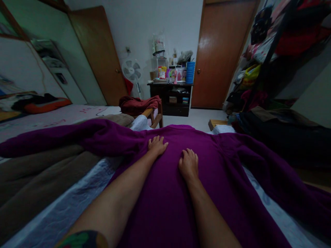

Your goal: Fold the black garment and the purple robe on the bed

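A purple long-sleeved top (168, 193) lies spread out in front of me, its collar at the far end and its sleeves stretched to both sides. My left hand (157, 145) rests flat on the cloth near the left shoulder, fingers spread. Lower and to the right, my right hand (189, 163) touches the middle of the chest, its fingers slightly bent and apart. Neither hand grips the fabric. Beneath the top, a pale patterned cover (69, 203) shows on both sides.
Brown cloth (49, 172) lies under the left sleeve. A dark red garment (139, 105) hangs over a wooden chair (156, 120). Dark folded clothes (281, 134) are piled at right. Behind stand a fan (132, 70), a dark cabinet (169, 103) and a wooden door (222, 55).
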Tool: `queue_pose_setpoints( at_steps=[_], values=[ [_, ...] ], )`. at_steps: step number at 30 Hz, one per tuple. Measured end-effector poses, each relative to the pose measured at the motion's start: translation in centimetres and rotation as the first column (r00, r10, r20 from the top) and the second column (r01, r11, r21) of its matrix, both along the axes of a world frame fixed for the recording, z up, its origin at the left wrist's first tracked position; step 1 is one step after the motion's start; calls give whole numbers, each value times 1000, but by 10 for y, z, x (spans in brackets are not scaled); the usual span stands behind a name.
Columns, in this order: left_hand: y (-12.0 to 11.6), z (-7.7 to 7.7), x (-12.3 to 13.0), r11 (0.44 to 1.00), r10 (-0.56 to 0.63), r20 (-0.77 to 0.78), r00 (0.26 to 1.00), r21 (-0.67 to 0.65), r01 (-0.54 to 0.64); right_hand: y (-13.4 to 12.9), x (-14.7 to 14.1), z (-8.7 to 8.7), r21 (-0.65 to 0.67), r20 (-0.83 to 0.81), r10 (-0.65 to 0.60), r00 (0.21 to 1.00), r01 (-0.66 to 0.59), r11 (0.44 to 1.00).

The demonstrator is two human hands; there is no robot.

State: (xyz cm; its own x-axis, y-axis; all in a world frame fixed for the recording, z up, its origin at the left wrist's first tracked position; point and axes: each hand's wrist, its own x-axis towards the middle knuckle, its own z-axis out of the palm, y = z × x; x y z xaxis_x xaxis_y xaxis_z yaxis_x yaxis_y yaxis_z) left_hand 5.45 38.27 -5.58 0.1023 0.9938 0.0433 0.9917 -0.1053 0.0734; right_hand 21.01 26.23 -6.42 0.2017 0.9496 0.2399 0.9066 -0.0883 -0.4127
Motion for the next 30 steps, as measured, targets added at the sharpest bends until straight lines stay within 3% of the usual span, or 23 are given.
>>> queue_pose_setpoints(
  at_steps=[3,7,12,20,23,30],
  values=[
    [19,14,-5,997,4,-51,999,75,-1,3,0,2,78,-45,70,997,-67,995],
    [44,33,-12,972,24,-31,999,235,-16,4,-1,1,56,-58,93,994,-90,994],
    [66,43,-17,1000,2,31,1000,21,-3,4,-3,0,23,-52,92,994,-91,996],
    [61,55,8,993,27,60,998,-121,-19,4,-4,2,15,-36,84,996,-84,996],
    [58,54,22,989,-16,35,999,-149,21,3,-4,3,10,-36,83,996,-83,996],
    [53,56,28,997,-74,35,997,3,74,3,-5,1,27,-41,78,996,-77,997]
  ],
)
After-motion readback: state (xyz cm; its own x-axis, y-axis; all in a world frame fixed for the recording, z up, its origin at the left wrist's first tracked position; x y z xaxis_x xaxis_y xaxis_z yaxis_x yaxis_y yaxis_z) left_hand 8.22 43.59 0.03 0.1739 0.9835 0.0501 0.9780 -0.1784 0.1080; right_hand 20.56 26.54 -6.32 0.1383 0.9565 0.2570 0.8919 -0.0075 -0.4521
